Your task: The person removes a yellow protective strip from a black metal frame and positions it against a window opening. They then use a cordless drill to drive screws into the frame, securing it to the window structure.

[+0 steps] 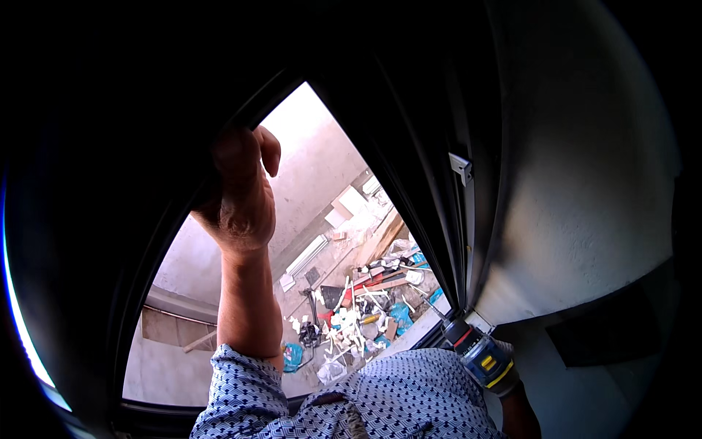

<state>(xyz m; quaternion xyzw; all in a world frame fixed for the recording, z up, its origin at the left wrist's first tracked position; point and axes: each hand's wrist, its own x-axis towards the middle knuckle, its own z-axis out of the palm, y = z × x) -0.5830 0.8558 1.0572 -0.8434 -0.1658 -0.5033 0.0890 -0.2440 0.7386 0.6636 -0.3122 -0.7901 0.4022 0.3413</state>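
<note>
Raised in front of me, my left hand is at the edge of a dark frame. Its thumb shows against the bright opening, while the other fingers curl into shadow at the frame and look closed on it. Low on the right, my right hand is wrapped round a cordless drill, dark with yellow and red parts. The drill points up and to the left, its thin bit close to the lower right corner of the frame. A small silver metal fitting sits on the right upright, above the drill.
Beyond the opening, a heap of rubbish with plastic bags, strips and wood covers the floor. White boards lie farther off beside a pale wall. A light curved wall stands close on the right.
</note>
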